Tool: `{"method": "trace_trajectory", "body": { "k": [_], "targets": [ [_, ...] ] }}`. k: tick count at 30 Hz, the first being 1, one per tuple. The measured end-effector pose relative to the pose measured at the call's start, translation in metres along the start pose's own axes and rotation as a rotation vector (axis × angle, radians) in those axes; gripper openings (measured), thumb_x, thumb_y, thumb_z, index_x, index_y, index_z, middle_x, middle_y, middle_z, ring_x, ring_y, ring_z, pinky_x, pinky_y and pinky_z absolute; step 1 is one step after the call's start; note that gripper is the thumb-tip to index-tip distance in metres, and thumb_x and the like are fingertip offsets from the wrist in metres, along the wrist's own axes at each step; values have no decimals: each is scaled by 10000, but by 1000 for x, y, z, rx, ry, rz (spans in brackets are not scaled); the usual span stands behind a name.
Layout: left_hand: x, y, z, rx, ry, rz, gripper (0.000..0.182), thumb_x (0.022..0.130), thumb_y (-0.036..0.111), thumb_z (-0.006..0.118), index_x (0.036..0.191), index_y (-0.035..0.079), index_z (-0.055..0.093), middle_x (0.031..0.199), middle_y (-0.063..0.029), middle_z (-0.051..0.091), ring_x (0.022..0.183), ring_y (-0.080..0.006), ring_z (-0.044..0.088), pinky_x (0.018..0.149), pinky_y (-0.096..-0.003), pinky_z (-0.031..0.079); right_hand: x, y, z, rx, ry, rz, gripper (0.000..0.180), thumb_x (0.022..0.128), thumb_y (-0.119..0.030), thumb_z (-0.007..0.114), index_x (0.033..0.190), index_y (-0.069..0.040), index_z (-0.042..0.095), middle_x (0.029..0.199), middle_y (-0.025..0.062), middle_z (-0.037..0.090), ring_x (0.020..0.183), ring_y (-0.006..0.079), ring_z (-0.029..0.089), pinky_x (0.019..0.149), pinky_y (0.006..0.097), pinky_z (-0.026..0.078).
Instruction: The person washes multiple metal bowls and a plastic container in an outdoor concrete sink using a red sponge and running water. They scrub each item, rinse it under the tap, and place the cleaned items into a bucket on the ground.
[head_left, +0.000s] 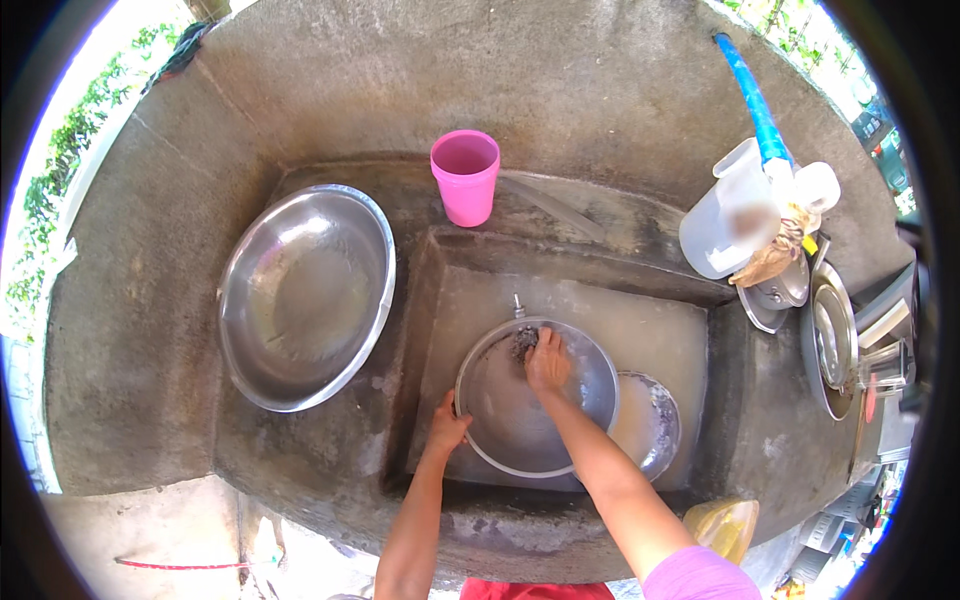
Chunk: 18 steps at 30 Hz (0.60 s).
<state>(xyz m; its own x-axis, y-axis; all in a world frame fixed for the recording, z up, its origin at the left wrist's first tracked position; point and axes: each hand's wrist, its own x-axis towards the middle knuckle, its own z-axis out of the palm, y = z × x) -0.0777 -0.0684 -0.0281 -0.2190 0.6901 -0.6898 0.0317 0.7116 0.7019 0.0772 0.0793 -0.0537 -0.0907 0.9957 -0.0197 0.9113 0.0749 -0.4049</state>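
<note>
A round metal pan (510, 420) is held tilted over the basin of a concrete sink (637, 292). My left hand (450, 427) grips the pan's rim at its left side, thumb over the edge. Inside the pan near its far rim, my right hand (548, 361) presses on a dark scouring pad (525, 343). Partly under the pan's right side lies a second round metal vessel (664, 427) with cloudy water in it. A small metal fitting (518, 306) shows just beyond the pan's far rim.
A large metal basin (307, 300) rests on the left ledge. Behind the sink stands a pink plastic tumbler (466, 180). At right are a translucent pitcher (724, 217), a blue pipe (754, 97) and stacked metal pans (832, 337). A yellowish container (724, 525) sits at the near edge.
</note>
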Motion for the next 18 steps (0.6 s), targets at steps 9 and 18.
{"method": "trace_trajectory", "body": {
  "k": [9,18],
  "targets": [
    [12,-11,9,-411,-154,-81,829,727,-67,544,1402,147,114,1263,-119,404,950,-228,554,560,-309,521,-76,-26,16,390,-359,-526,273,752,-179,640,1001,-124,544,998,105,539,940,336,500,744,432,441],
    [18,-18,3,-251,-90,-107,853,695,-47,546,1399,177,120,1158,-113,455,883,-231,555,502,-297,479,-57,-18,32,234,-292,-745,202,707,-126,640,896,-161,578,880,51,560,886,286,531,724,438,435]
  ]
}}
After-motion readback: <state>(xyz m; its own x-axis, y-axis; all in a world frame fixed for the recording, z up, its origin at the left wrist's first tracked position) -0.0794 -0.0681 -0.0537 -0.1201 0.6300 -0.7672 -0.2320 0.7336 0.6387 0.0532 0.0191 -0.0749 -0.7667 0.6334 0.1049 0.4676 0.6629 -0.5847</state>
